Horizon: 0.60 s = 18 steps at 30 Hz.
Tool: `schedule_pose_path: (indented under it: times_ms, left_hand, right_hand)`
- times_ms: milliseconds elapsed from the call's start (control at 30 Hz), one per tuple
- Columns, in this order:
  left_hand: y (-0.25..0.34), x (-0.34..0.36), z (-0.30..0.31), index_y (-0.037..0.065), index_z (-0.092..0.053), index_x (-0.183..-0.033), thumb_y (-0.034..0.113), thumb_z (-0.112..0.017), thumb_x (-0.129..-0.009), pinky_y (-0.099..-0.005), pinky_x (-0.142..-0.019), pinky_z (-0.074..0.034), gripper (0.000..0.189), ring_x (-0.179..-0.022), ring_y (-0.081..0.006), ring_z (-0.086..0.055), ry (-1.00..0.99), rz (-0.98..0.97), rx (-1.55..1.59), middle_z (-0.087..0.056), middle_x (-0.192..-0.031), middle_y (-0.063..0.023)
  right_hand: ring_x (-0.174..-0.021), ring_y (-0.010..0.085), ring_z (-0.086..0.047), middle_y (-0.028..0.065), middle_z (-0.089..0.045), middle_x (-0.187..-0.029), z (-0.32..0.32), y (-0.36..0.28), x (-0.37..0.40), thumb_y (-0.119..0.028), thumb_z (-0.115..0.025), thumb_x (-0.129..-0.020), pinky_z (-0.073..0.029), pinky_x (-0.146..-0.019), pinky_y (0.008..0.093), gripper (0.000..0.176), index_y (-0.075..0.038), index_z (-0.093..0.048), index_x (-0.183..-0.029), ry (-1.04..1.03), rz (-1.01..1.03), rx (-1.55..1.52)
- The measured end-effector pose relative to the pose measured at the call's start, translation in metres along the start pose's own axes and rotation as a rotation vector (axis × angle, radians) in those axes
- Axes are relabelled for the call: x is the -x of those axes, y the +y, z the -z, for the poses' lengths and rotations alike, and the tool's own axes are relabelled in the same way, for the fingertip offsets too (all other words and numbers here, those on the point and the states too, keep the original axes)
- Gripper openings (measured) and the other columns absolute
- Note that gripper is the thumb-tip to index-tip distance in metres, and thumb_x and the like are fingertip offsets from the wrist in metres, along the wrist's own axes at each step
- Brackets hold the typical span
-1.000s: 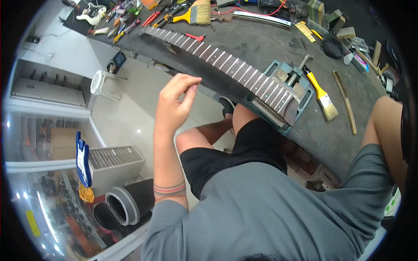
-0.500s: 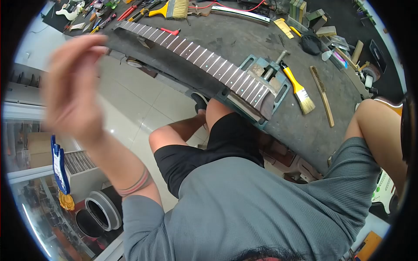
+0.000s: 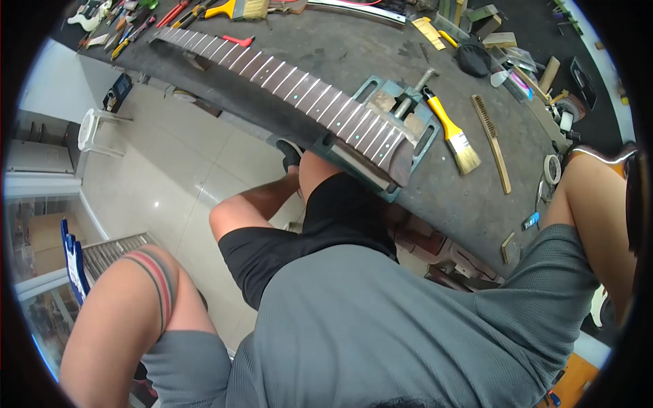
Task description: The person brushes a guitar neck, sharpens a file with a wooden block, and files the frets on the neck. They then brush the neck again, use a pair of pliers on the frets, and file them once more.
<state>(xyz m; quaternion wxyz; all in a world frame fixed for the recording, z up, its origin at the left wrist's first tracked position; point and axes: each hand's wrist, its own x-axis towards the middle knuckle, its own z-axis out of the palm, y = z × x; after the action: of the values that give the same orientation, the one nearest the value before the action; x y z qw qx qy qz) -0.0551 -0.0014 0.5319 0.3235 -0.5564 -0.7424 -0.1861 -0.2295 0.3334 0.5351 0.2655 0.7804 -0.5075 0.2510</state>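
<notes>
Dark wooden fretted guitar neck, in a teal metal vise, slants far-left to near-right ahead, vise end nearer the right arm (hands unseen, state untellable).

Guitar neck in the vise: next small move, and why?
Probably lower a hand onto the guitar neck: it lies clamped in the vise, frets up, untouched, while both hands are out of view; only the left forearm and right arm show.
</notes>
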Motion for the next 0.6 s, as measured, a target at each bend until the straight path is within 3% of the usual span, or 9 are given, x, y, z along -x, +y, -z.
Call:
schedule_pose_path:
  times_ms: [600]
  left_hand:
    - [-0.001, 0.010, -0.010, -0.004, -0.074, -0.123, 0.011, -0.057, -0.108, -0.0356, -0.091, -0.061, 0.027, -0.092, -0.0205, -0.073, 0.054, 0.002, 0.129, -0.077, -0.109, -0.0094]
  right_hand:
    - [-0.113, 0.0246, -0.078, 0.0184, -0.079, -0.123, 0.011, 0.003, 0.020, -0.052, -0.054, -0.116, -0.060, -0.096, 0.0421, 0.058, 0.000, -0.072, -0.136, 0.022, -0.046, 0.007]
